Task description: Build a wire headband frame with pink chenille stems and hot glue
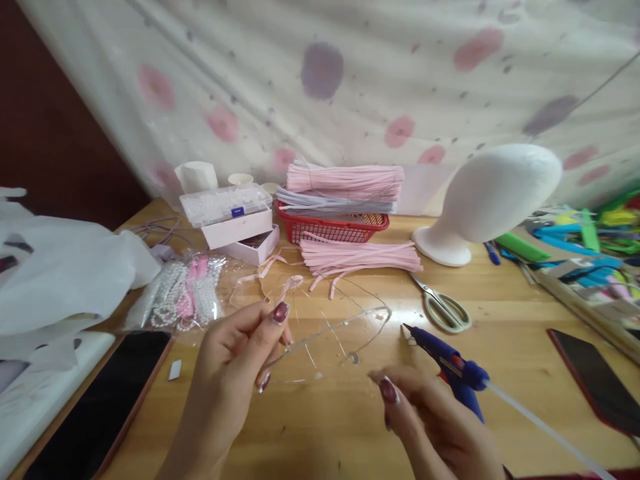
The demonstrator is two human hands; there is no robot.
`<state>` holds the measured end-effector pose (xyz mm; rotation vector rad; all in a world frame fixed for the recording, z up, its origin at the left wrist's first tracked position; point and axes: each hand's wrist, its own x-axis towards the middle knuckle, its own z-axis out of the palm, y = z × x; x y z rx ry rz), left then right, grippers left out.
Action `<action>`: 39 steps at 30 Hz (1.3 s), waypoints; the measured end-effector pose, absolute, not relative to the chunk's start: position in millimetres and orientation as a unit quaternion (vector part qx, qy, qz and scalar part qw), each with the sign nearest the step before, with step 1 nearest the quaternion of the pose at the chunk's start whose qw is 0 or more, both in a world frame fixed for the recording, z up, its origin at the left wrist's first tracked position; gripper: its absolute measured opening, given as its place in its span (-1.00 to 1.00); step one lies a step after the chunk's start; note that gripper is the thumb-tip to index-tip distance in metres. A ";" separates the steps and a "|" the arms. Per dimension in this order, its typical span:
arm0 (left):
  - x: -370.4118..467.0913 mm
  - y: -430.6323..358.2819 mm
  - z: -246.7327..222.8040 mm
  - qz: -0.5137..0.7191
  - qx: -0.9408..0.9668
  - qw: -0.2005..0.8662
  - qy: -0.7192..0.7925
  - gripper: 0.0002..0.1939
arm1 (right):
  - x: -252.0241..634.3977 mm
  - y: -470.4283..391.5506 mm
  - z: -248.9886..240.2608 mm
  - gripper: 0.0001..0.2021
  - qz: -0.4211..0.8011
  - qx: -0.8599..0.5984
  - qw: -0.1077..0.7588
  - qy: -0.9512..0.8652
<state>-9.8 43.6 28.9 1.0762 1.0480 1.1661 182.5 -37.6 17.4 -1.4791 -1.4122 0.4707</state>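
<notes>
My left hand (240,363) pinches one end of a thin clear plastic headband (345,327) between thumb and fingers, holding it just above the wooden table (505,313). The band curves away to the right, with fine glue threads hanging from it. My right hand (430,420) is low at the front, fingers stretched left toward the band, nothing visible in them. A blue glue gun (450,367) stands right behind that hand, nozzle pointing up-left, a glue stick (545,430) trailing from its back.
Scissors (443,307) lie behind the gun. Pink strips (357,257) lie loose and stacked on a red basket (330,227). Also here: a white foam head (495,197), bead boxes (227,207), bagged pearl strings (183,297), a phone (107,400) at left and another (597,380) at right.
</notes>
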 end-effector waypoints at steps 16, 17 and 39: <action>2.8 19.9 39.5 0.500 0.601 0.370 0.503 -0.59 | 128.0 -10.0 39.2 -0.80 0.294 -0.588 0.656 -0.372; 3.2 20.0 39.4 0.497 0.605 0.364 0.504 -0.60 | 130.1 -8.5 38.4 -0.79 0.292 -0.582 0.652 -0.389; 12.9 21.9 42.2 0.519 0.544 0.397 0.526 -0.63 | 188.8 -3.8 -2.5 -0.76 0.063 -0.644 0.663 -0.377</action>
